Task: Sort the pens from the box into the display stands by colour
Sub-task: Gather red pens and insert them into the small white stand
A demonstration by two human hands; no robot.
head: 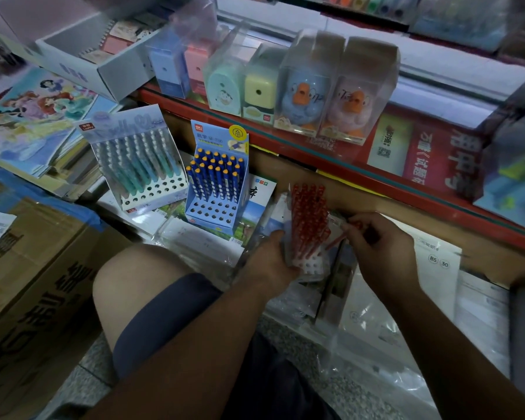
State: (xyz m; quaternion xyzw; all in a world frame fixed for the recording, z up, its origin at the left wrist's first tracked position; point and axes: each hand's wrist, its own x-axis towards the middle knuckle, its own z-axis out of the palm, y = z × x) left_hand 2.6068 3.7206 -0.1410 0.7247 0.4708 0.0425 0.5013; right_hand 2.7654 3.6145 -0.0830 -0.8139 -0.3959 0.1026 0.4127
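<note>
Head view: we are crouching before a red-edged shelf, and a large cardboard carton is lying on our left. We cannot tell whether it is the pens' box. Two stands are leaning ahead of us: a teal stand and, just beside it, a blue stand carrying yellow-tipped blue pens. Both are showing empty holes in their front rows.

We are judging the red colour to be the step in hand. The left hand is gripping the red stand at its base, fingers curled round it. The right hand, just beside the stand, is pinching one red pen between thumb and fingertips. The pen is showing slim and red but blurred, and the pens already in the stand are showing pale dots.

The next move, as we are reading it, is calling for aiming the pen's tip into a free front hole while steadying the stand.
</note>
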